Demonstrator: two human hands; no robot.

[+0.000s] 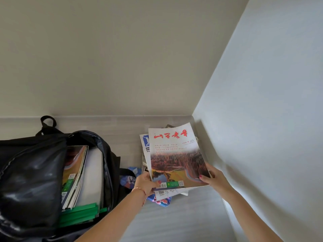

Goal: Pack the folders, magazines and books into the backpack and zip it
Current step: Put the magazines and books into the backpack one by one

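Both hands grip the top magazine (176, 154) by its near corners, left hand (146, 183) thumb on the cover, right hand (214, 177) fingers (202, 177) clamped over its edge, above the stack beside the open backpack (33, 172) on the tabletop (174, 220)

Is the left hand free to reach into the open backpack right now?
Probably not yet. The left hand grips the near left edge of the magazine stack, with the right hand opposite. The backpack opening itself lies unobstructed beside it.
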